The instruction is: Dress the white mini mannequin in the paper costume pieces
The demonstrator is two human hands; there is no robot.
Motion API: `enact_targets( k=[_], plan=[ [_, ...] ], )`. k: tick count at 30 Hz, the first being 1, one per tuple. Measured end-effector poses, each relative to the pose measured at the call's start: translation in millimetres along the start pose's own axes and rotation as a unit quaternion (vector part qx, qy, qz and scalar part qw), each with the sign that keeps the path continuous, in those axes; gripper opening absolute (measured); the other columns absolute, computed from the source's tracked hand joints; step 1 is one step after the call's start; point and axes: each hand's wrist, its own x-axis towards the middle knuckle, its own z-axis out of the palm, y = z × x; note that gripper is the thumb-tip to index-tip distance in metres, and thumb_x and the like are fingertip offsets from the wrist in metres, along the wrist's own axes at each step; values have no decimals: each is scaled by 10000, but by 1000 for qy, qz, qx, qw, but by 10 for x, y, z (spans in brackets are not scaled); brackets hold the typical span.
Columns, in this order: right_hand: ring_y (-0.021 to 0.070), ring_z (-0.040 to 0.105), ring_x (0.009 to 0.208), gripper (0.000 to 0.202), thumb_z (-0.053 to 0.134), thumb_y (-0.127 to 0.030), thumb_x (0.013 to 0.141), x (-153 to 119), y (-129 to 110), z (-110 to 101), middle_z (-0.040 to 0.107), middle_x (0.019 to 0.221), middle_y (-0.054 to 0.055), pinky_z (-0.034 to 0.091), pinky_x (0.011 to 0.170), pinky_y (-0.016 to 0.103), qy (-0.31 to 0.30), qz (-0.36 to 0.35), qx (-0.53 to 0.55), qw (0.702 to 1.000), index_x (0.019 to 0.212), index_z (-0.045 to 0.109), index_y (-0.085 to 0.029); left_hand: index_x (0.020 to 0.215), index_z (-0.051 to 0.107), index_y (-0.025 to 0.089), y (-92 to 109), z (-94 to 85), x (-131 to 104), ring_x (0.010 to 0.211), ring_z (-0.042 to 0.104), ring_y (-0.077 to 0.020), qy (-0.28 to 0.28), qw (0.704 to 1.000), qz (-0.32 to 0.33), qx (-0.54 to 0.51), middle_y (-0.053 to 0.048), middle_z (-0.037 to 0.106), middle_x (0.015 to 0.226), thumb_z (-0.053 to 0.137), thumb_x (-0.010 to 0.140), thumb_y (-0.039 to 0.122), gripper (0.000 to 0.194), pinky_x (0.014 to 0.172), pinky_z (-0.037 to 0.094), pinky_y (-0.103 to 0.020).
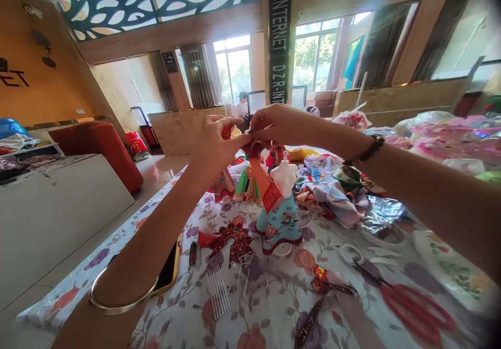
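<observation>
My left hand (223, 140) and my right hand (276, 124) meet in the middle, raised above the table, with fingertips pinched close together. From between them hangs a red-orange ribbon (264, 177), its patterned lower end in front of a small white mannequin (285, 174). That mannequin stands upright and wears a light blue patterned skirt (282, 226). A green-skirted doll figure (249, 184) is behind, to the left. On the cloth below lie a dark red beaded collar piece (234, 239) and strips of white beads (219, 291).
Red-handled scissors (417, 307), a tape roll (351, 254) and a fabric pile (332, 187) are on the right of the flowered tablecloth (188, 307). A yellow-edged phone (170, 271) lies under my left forearm. Someone sits far back (241, 106).
</observation>
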Motion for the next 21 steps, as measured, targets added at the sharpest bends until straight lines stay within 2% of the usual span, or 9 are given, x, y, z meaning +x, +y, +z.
enact_targets(
  k=[3,7,12,15,17,21],
  plan=[
    [94,562,505,204,556,-21,741,97,8,-58,622,546,-17,436,468,250,-42,-24,-31,998,614,629,-163,783,729,195,33,-40,27,636,537,-140,-54,992,-18,108,-34,639,728,691,654,227,138,598,398,-298],
    [108,557,522,154,608,-74,736,222,156,-85,631,568,-3,405,444,252,-62,-34,-44,997,632,659,-176,682,720,198,46,-28,50,573,476,-137,-73,976,3,204,-13,556,573,688,679,271,79,561,317,-301],
    [98,555,522,108,647,-146,751,292,354,-103,635,587,-9,404,427,234,-69,-36,-12,997,648,658,-178,459,591,192,15,39,113,454,308,-100,-171,959,-88,210,33,310,402,630,755,475,412,515,227,-296],
    [91,539,498,118,626,-140,755,314,425,-120,621,568,-18,391,416,232,-68,-25,-14,997,647,647,-181,409,530,196,0,95,156,440,285,-100,-189,952,-118,210,45,233,387,585,768,558,513,506,222,-298],
    [98,549,508,108,616,-150,759,330,470,-124,621,567,-19,393,425,237,-75,-24,-18,997,658,639,-179,478,611,196,-13,142,178,459,345,-112,-188,952,-115,210,42,274,390,615,757,526,432,517,257,-297],
    [111,568,550,69,598,-153,764,326,505,-120,626,590,-8,395,464,249,-94,-12,-30,995,696,604,-161,755,741,203,-39,232,200,611,523,-153,-166,962,-76,203,6,508,509,681,724,345,157,603,365,-291]
  ],
)
